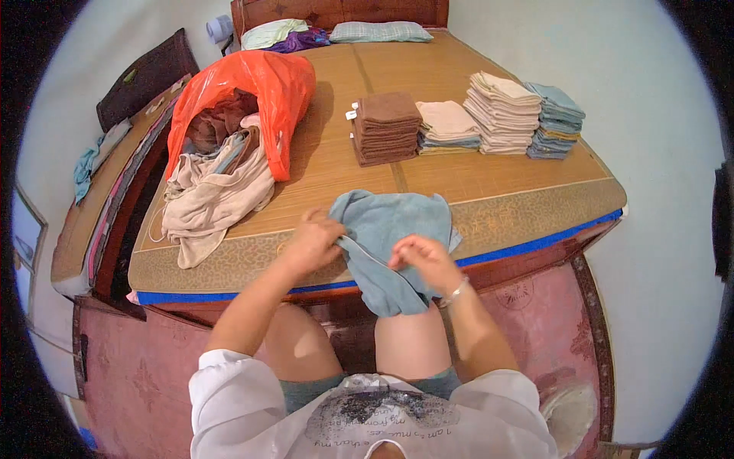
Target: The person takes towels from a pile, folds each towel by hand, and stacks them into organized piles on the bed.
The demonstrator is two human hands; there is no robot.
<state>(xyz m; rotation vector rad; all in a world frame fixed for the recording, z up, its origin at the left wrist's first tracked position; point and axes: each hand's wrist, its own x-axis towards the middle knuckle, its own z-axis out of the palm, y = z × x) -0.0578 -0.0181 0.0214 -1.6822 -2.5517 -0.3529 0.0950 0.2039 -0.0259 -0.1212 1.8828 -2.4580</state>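
— Now, hands first: what do they hold?

— The left hand (pixel 312 243) pinches the near edge of a blue-grey towel (pixel 390 222); the right hand (pixel 425 260) grips the same towel, fingers closed on a fold.

— Location of the towel?

— At the near edge of the bed mat (pixel 459 176), partly hanging over toward the knees.

— Surroundings?

— An orange plastic bag (pixel 264 92) spilling beige cloths (pixel 210 199) to the left. Farther back, four folded stacks: brown (pixel 384 126), beige (pixel 447 126), cream (pixel 501 111), blue (pixel 556 118).
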